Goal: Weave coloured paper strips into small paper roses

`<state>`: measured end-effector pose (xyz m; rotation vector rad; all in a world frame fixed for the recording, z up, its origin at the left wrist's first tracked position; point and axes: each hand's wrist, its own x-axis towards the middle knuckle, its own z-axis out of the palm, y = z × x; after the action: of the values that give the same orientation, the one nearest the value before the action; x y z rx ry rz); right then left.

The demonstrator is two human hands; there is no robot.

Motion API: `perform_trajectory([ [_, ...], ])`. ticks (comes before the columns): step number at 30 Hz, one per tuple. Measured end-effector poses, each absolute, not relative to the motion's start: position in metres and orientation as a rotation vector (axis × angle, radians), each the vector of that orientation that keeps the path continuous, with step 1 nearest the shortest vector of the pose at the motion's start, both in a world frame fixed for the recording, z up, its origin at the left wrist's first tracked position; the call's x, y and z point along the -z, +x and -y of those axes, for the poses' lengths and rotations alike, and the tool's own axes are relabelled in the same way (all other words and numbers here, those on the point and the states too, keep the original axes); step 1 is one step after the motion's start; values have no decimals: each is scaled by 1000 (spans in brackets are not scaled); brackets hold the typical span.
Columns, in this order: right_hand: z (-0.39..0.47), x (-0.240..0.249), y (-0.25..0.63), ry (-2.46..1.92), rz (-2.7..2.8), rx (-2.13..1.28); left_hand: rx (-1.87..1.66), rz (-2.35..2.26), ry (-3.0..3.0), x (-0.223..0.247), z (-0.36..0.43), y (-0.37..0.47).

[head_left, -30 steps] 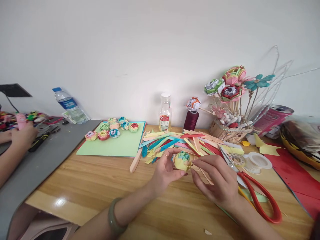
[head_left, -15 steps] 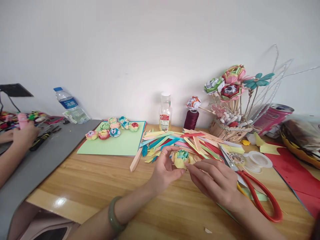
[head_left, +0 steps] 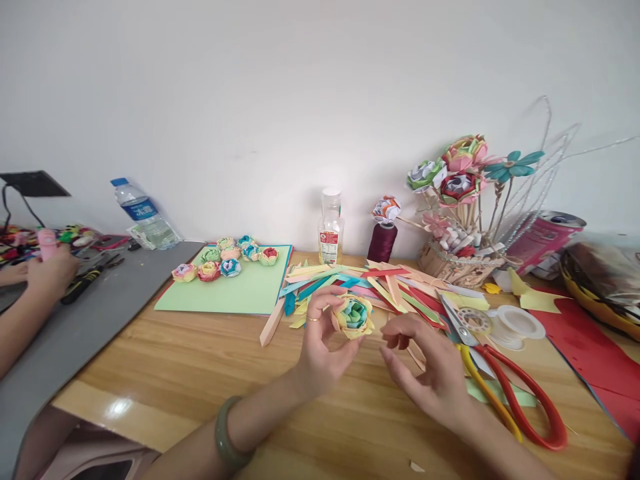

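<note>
A paper flower (head_left: 356, 315) with yellow outer petals and a green-blue centre is held between the thumb and fingers of my left hand (head_left: 323, 347). Just right of it, my right hand (head_left: 430, 373) is apart from the flower, its thumb and fingers spread with nothing between them. Behind both hands lies a pile of coloured paper strips (head_left: 320, 280). Several finished-looking paper flowers (head_left: 209, 270) sit on a light green sheet (head_left: 220, 299) to the left. Scissors (head_left: 520, 393) with red and yellow handles lie by my right hand.
A glass bottle (head_left: 330, 230) and a dark thread spool (head_left: 383, 243) stand by the wall. A basket of paper flowers (head_left: 457, 263) is at the back right, near white reels (head_left: 517, 323) and red paper (head_left: 590, 347). Another person's hand (head_left: 50, 273) holds something pink at the left.
My right hand has let go of the flower's edge and opened, moving slightly away. In my left hand the flower has turned so its centre faces the camera more.
</note>
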<state>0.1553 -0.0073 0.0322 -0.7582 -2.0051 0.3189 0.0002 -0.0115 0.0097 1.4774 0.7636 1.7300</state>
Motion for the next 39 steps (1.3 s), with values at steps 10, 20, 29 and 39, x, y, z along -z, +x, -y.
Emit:
perform_trajectory([
  [10,9,-17,140,-902,1830,-842,-1840,-743,1995,2,5,-4],
  [20,-11,-32,163,-854,2066,-470,-1503,-1118,1246,-16,2,-11],
  [29,-9,-35,164,-754,2414,-352,-691,-816,803,-15,-8,-17],
  [39,-11,-41,165,-1132,1923,-668,-816,-414,572,-18,-10,-20],
])
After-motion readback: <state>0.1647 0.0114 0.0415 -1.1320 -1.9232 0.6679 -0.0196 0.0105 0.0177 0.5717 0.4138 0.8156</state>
